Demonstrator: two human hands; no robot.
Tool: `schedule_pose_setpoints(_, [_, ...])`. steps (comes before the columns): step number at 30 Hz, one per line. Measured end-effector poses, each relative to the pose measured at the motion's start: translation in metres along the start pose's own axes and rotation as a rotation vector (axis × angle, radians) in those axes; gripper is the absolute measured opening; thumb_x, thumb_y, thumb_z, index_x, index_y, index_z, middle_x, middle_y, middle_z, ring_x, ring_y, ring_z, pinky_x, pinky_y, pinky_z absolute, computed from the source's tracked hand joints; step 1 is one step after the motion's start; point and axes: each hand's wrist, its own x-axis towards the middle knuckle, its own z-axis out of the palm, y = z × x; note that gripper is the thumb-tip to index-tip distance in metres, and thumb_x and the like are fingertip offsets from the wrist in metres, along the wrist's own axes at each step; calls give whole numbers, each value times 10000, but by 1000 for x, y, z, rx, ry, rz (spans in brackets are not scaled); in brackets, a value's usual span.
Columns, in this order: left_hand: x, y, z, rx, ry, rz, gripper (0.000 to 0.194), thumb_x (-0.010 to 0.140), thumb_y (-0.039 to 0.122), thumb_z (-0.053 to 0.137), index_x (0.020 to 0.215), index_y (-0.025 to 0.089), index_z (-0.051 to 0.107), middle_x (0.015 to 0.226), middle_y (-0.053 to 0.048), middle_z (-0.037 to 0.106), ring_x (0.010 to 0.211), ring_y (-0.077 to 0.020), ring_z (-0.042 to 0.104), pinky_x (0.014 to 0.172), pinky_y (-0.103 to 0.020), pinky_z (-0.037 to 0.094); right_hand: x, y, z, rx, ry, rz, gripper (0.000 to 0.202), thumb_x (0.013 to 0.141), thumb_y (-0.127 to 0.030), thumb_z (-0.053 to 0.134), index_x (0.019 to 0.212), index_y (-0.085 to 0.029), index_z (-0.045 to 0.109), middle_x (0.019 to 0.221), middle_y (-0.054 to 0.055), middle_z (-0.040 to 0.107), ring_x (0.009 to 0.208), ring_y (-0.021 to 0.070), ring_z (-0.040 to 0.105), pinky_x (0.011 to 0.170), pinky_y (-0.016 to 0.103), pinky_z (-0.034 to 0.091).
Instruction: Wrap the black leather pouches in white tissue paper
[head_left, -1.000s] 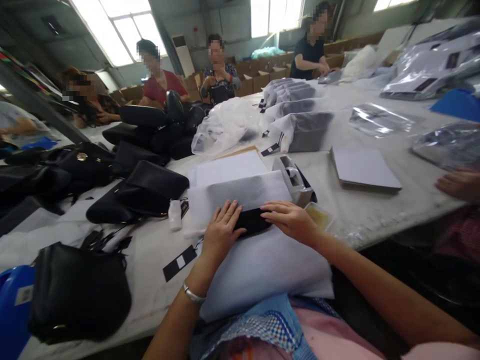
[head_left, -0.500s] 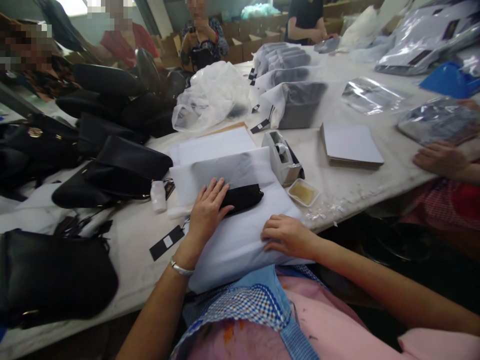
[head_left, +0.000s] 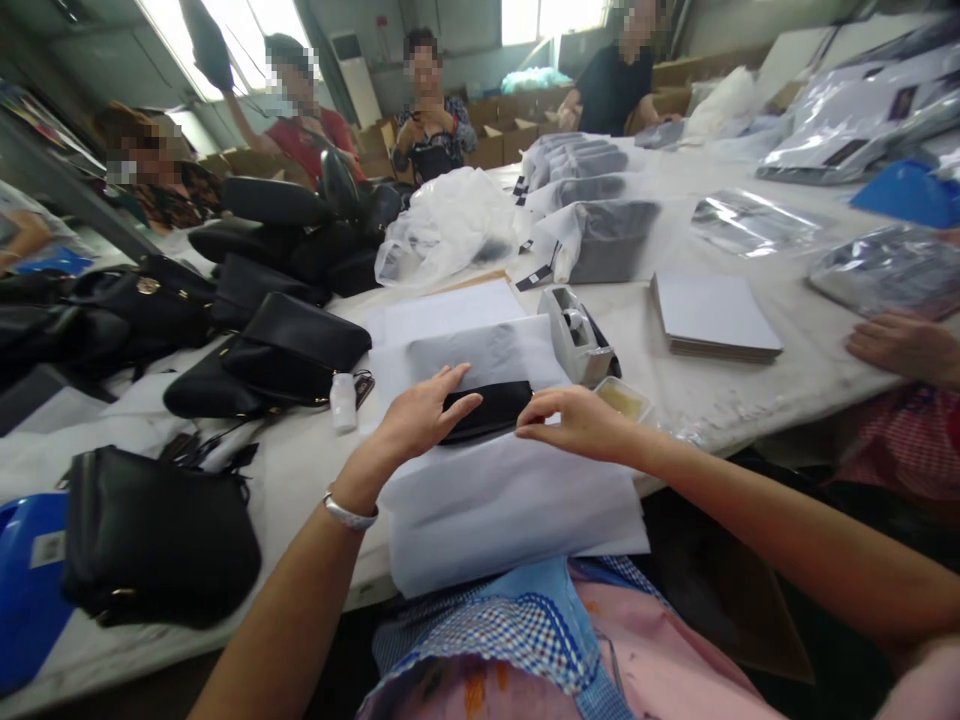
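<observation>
A black bag [head_left: 495,408] lies before me on white tissue paper [head_left: 517,510]. Part of the paper covers its far side, and the dark shape shows through. My left hand [head_left: 427,412] is at the bag's left end, fingers stretched out and thumb apart over its edge. By the right end is my right hand [head_left: 576,425], thumb and fingertips closed in a pinch; whatever is between them, if anything, is too small to make out. The near part of the paper hangs toward my apron.
A tape dispenser [head_left: 577,335] and a small dish [head_left: 624,398] stand right of the paper, with stacked white boards [head_left: 716,315] beyond. Black bags [head_left: 296,345] and a white bottle [head_left: 343,403] are to the left. Wrapped bags [head_left: 611,240] line the back. Several people surround the table.
My right hand has risen from the near paper to the bag's right end and pinched. My left fingers have lifted somewhat. The black tag left of the bag no longer shows. The view has tilted up.
</observation>
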Motion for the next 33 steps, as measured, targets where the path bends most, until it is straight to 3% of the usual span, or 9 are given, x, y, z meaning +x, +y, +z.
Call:
schedule_pose_setpoints(4, [9, 2, -27, 7, -178, 10, 682, 962, 662, 228, 1414, 223, 490, 1436, -55, 550, 1326, -270, 508, 1067, -386, 411, 35, 9, -10, -6, 49, 90, 155, 847, -335, 683, 832, -211, 775, 778, -1, 745, 726, 161, 657, 658, 241, 473])
schedule_pose_setpoints(7, [11, 10, -35, 59, -239, 47, 772, 869, 739, 404, 1428, 211, 463, 1418, -95, 563, 1284, -299, 541, 1032, -384, 434, 57, 20, -13, -5, 65, 92, 183, 845, -361, 678, 833, -208, 778, 771, 4, 754, 725, 170, 673, 635, 236, 474])
schedule_pose_setpoints(10, [9, 20, -25, 159, -148, 44, 758, 780, 569, 690, 1396, 189, 466, 1356, -115, 600, 1224, -301, 576, 977, -363, 469, 69, 27, -14, -73, 119, 103, 154, 844, -346, 684, 848, -225, 780, 796, 8, 761, 742, 180, 682, 659, 249, 485])
schedule_pose_setpoints(14, [5, 26, 0, 231, 23, -47, 518, 838, 196, 656, 1326, 165, 486, 1283, -121, 634, 1201, -271, 588, 965, -356, 476, 61, 26, -8, -255, 291, 51, 190, 910, -364, 618, 959, -247, 760, 953, 31, 755, 858, 207, 689, 785, 307, 510])
schedule_pose_setpoints(18, [6, 18, 12, 217, 107, -72, 487, 891, 87, 532, 1363, 175, 451, 1275, -109, 648, 1150, -230, 626, 958, -337, 485, 44, 20, 11, -428, 320, -155, 637, 851, -490, 683, 1394, -204, 510, 1322, 100, 621, 1201, 284, 570, 1089, 459, 385])
schedule_pose_setpoints(20, [8, 13, 11, 216, 125, -69, 413, 918, 83, 481, 1316, 191, 499, 1218, -92, 677, 1092, -224, 651, 935, -339, 496, 41, 19, 19, -504, 280, -220, 792, 796, -477, 747, 1453, -179, 419, 1417, 126, 539, 1298, 314, 486, 1157, 523, 284])
schedule_pose_setpoints(22, [10, 10, 10, 224, 125, -55, 314, 933, 98, 465, 1213, 199, 567, 1127, -77, 704, 1034, -224, 666, 910, -340, 503, 45, 20, 24, -539, 278, -234, 709, 801, -393, 752, 1408, -174, 459, 1422, 132, 532, 1318, 317, 464, 1159, 538, 271])
schedule_pose_setpoints(26, [12, 6, 7, 242, 103, -33, 199, 937, 105, 456, 1016, 194, 616, 950, -54, 716, 920, -227, 682, 846, -340, 517, 58, 24, 23, -528, 318, -300, 197, 877, -167, 603, 1067, -210, 630, 1283, 74, 646, 1234, 260, 546, 1135, 492, 312])
schedule_pose_setpoints(33, [17, -7, -1, 236, 67, -30, 225, 933, 118, 466, 1093, 225, 581, 1051, -40, 728, 891, -211, 709, 735, -284, 518, 77, 31, 14, -505, 393, -302, 140, 895, -104, 518, 958, -200, 598, 1220, 78, 681, 1108, 217, 634, 1034, 380, 413])
